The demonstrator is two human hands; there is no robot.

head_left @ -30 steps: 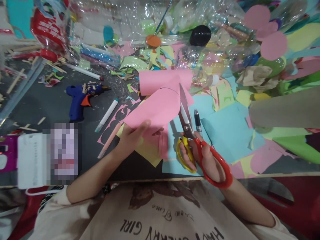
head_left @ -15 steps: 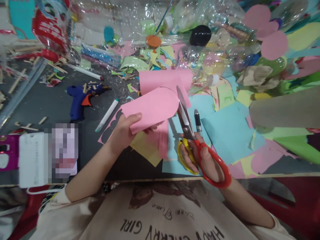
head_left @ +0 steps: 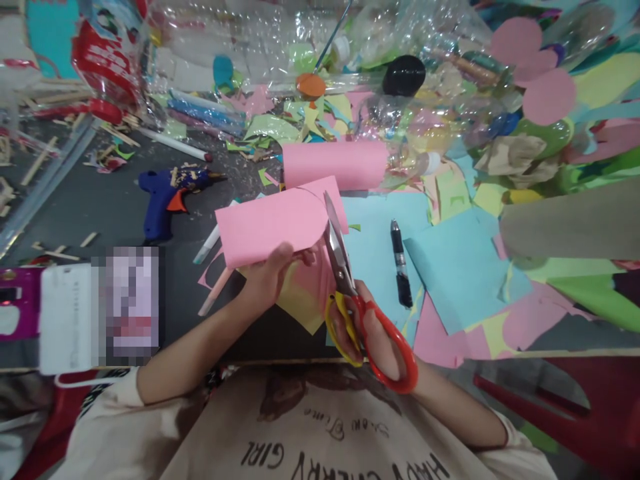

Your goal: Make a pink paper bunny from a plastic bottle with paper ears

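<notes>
My left hand (head_left: 273, 273) pinches the lower edge of a pink sheet of paper (head_left: 270, 223), with the thumb on top. A curved cut runs through the sheet's right end, and a strip beyond the cut still hangs at the blades. My right hand (head_left: 367, 327) has its fingers through the red and yellow handles of a pair of scissors (head_left: 340, 257). The blades point up and away and lie against the paper's right edge. Just behind the sheet is a plastic bottle (head_left: 427, 163) wrapped in pink paper (head_left: 335, 163).
A blue glue gun (head_left: 163, 197) lies left, near a white marker (head_left: 209, 240). To the right are a black pen (head_left: 401, 263) and blue paper sheets (head_left: 450, 273). Clear plastic bottles and paper scraps (head_left: 273, 127) fill the back. The phone-like pixelated object (head_left: 134, 300) lies front left.
The pink sheet and both hands have moved left. My left hand's grip now sits further right along the sheet's lower edge. The scissors have come left with the paper, uncovering the pen.
</notes>
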